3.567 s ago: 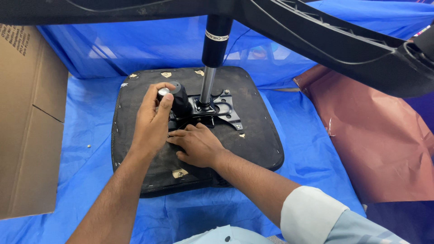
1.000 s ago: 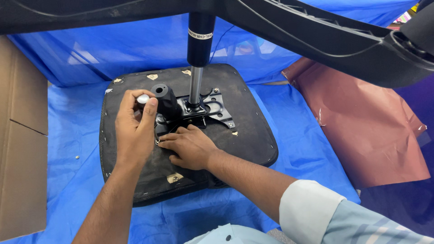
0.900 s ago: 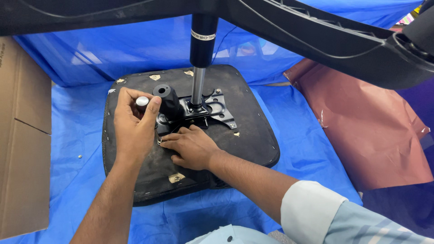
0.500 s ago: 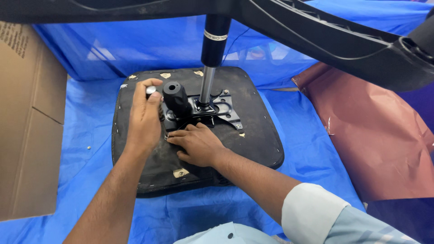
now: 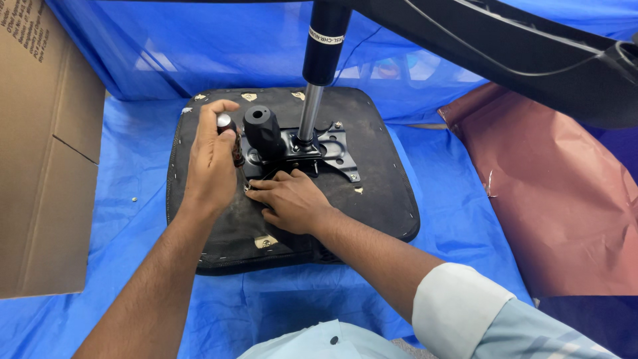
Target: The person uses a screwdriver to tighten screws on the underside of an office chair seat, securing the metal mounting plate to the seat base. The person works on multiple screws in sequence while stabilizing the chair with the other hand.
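Change since the earlier frame: left hand [image 5: 211, 156] shifted slightly lower. Its fingers are clamped round a screwdriver [image 5: 230, 141], held upright beside the black knob [image 5: 263, 131]. Right hand [image 5: 290, 199] is laid flat, fingers together, steadying the tip on the upturned seat base [image 5: 372, 179], over blue sheeting [image 5: 126, 153].

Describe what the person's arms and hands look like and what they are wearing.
Both hands are bare, with no gloves, rings or watch visible. The left hand leads to a forearm that is uncovered as far as the view shows. The right hand has a bare forearm ending in a rolled pale blue shirt sleeve with a lighter cuff.
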